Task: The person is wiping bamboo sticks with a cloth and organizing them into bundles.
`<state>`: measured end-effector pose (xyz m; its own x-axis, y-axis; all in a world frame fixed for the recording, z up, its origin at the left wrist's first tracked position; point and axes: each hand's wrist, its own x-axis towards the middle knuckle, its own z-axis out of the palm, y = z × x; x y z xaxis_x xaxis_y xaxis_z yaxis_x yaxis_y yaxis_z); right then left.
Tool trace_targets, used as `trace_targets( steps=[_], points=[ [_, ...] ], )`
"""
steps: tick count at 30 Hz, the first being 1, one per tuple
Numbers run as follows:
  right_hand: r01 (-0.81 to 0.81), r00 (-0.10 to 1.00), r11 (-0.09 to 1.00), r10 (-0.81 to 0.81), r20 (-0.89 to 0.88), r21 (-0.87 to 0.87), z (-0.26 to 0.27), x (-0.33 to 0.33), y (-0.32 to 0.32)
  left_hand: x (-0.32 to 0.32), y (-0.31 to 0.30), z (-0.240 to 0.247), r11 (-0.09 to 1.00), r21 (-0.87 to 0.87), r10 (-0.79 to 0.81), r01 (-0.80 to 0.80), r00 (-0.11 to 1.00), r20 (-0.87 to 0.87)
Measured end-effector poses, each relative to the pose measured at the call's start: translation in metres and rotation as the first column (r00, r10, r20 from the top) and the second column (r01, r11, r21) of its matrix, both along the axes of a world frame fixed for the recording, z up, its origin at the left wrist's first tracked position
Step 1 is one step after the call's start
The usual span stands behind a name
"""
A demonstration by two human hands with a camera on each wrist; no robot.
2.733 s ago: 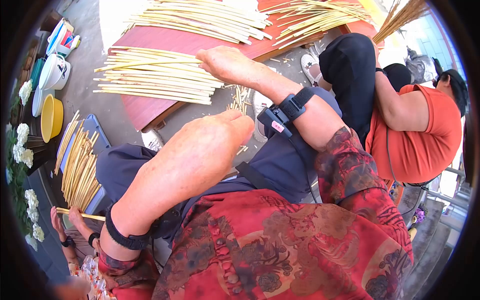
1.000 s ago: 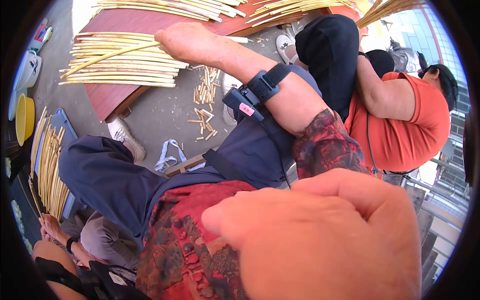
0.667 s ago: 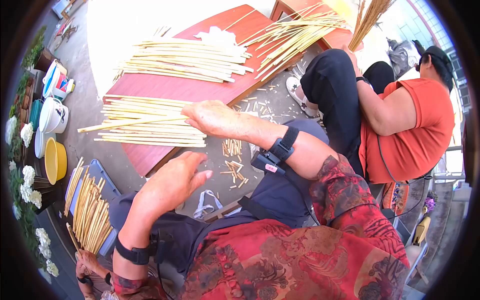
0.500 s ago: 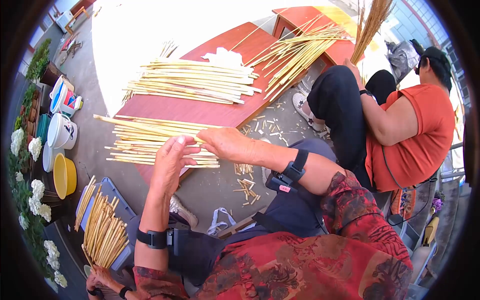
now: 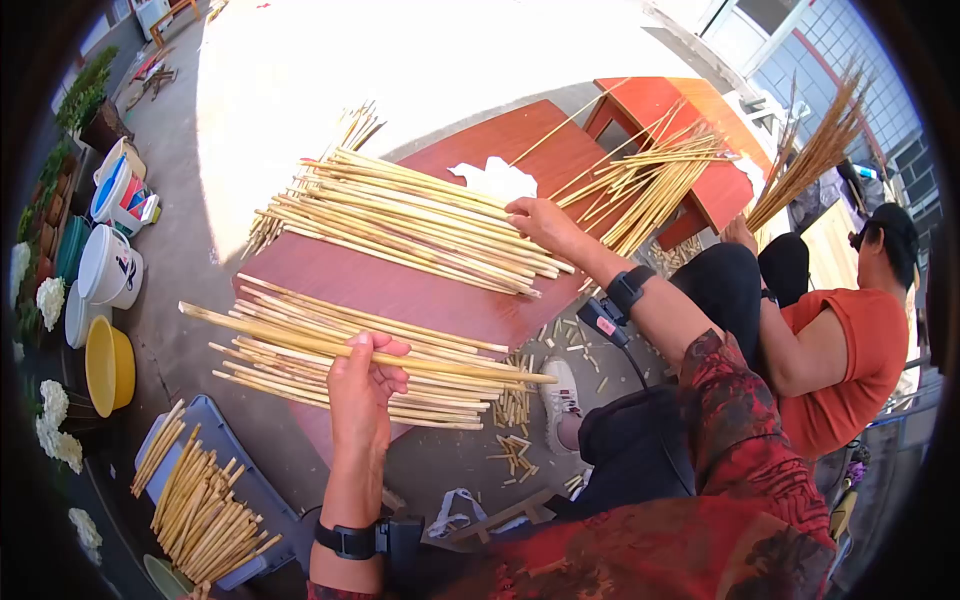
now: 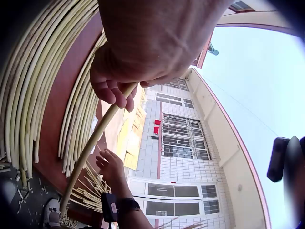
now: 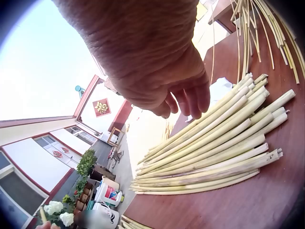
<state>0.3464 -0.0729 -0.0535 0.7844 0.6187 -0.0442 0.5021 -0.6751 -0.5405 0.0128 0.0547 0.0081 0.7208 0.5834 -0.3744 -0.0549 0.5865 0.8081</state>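
In the head view the left hand point(image 5: 366, 385) grips one long pale stalk point(image 5: 470, 369) near its middle, over the near bundle of stalks point(image 5: 300, 375). The left wrist view shows the fingers curled round that stalk point(image 6: 90, 143). My right hand point(image 5: 548, 226) is over the right end of the farther bundle point(image 5: 400, 215). In the right wrist view the right hand point(image 7: 183, 90) has its fingers loosely bent above the stalks point(image 7: 214, 143), holding nothing that shows. Whether its fingertips touch them I cannot tell.
A red table point(image 5: 360, 270) bears the bundles, a white cloth point(image 5: 495, 180) and loose stalks. Short cut pieces point(image 5: 513, 458) litter the ground. A blue tray point(image 5: 215, 420) of short stalks stands lower left, near a yellow basin point(image 5: 108, 368). At right a seated person point(image 5: 835, 340) holds a broom-like bunch.
The right hand has let go of the long stalk and moved away to the farther bundle. My left hand, near the stalk before, now grips it. The view has tilted up.
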Motion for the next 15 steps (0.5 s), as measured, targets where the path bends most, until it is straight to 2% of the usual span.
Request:
trace_targets(
  steps=[1,3,6,8,9,11,13,15],
  points=[
    [0.093,0.975,0.995,-0.081,0.206,-0.047,-0.011,0.016,0.001,-0.001,-0.002,0.001,1.000,0.004,-0.016,0.016,1.000,-0.017],
    [0.190,0.966,0.976,-0.168,0.195,-0.103,-0.024,0.037,0.010,0.001,-0.006,0.007,1.000,-0.004,-0.012,0.011,0.999,-0.052],
    [0.164,0.976,0.970,-0.134,0.171,-0.179,-0.038,0.050,0.023,0.002,-0.003,0.005,1.000,-0.017,-0.022,0.021,0.995,-0.097],
    [0.267,0.951,0.923,-0.206,0.230,-0.278,-0.039,0.049,0.035,0.001,-0.001,0.005,0.998,-0.047,-0.036,0.031,0.994,-0.106],
    [0.256,0.954,0.927,-0.196,0.229,-0.275,-0.043,0.054,0.039,0.001,0.000,0.003,0.999,-0.044,-0.024,0.020,0.994,-0.107],
    [0.255,0.966,0.818,-0.195,0.169,-0.516,-0.060,0.074,0.038,-0.001,0.000,0.003,0.996,-0.082,-0.027,0.020,0.996,-0.090],
    [0.269,0.955,0.835,-0.168,0.244,-0.479,-0.055,0.071,0.038,-0.003,-0.001,0.005,0.997,-0.082,-0.021,0.015,0.997,-0.075],
    [0.288,0.949,0.928,-0.245,0.197,-0.236,-0.038,0.066,0.035,-0.007,-0.001,0.006,0.996,-0.083,-0.023,0.018,0.998,-0.064]
  ],
)
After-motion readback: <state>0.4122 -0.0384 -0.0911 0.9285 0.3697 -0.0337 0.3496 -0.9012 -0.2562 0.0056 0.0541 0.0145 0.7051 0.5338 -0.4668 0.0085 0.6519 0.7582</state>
